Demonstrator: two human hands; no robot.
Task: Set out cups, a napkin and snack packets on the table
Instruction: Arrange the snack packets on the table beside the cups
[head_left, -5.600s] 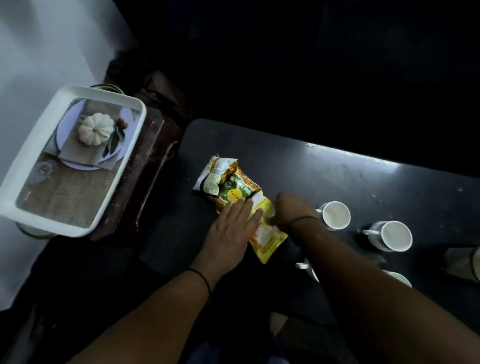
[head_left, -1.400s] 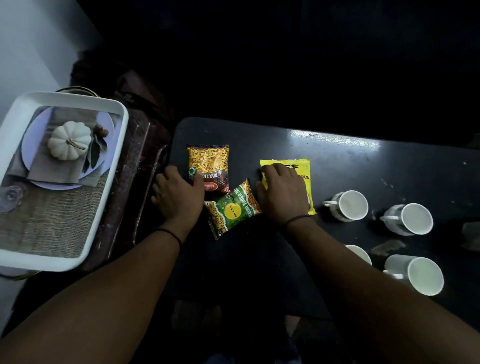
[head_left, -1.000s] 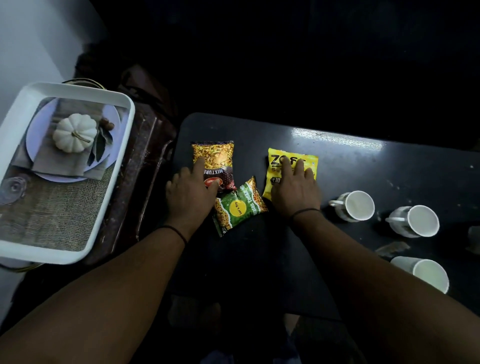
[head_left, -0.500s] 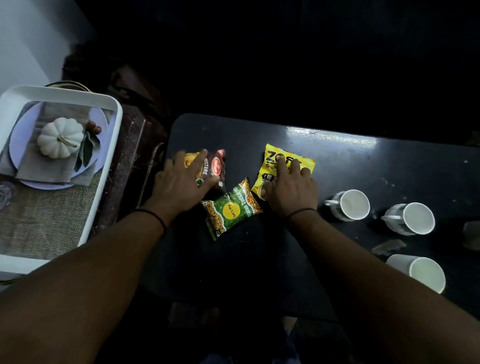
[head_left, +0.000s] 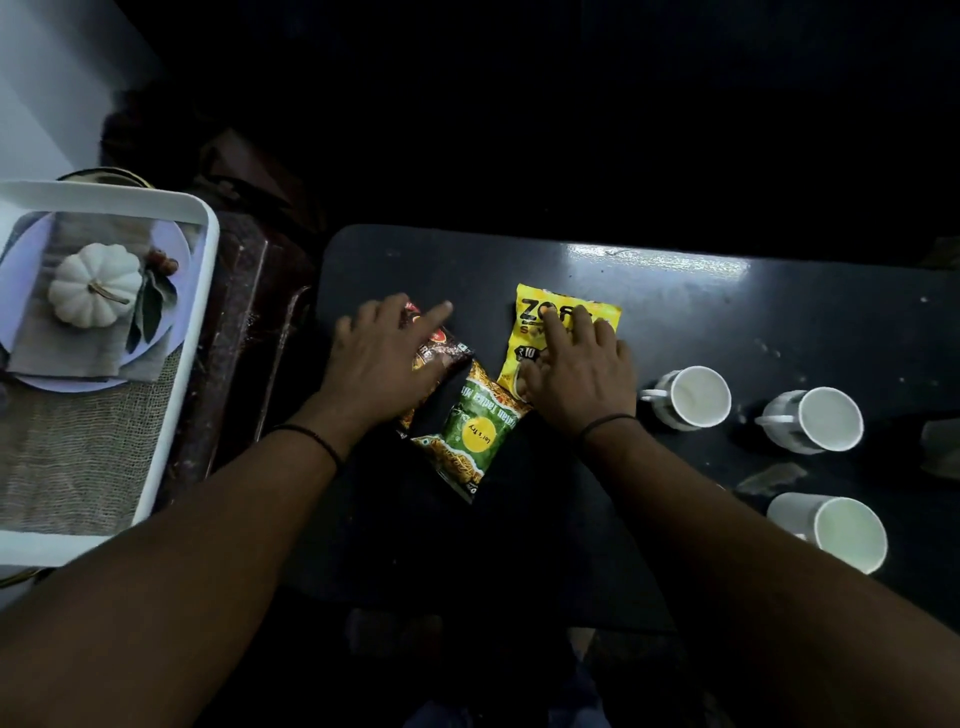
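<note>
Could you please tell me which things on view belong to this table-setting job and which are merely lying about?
Job: yellow packet, green packet, dark mixture packet, three white cups.
Lying about: white tray, small white pumpkin on it.

Dim, underexposed; glare streaks the table (head_left: 660, 262).

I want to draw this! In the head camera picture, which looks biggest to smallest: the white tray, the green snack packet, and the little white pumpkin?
1. white tray, by far the largest.
2. green snack packet and white pumpkin look about alike; the packet is longer, the pumpkin rounder, and the packet's top edge is partly hidden by the hands, so no sure ranking.
</note>
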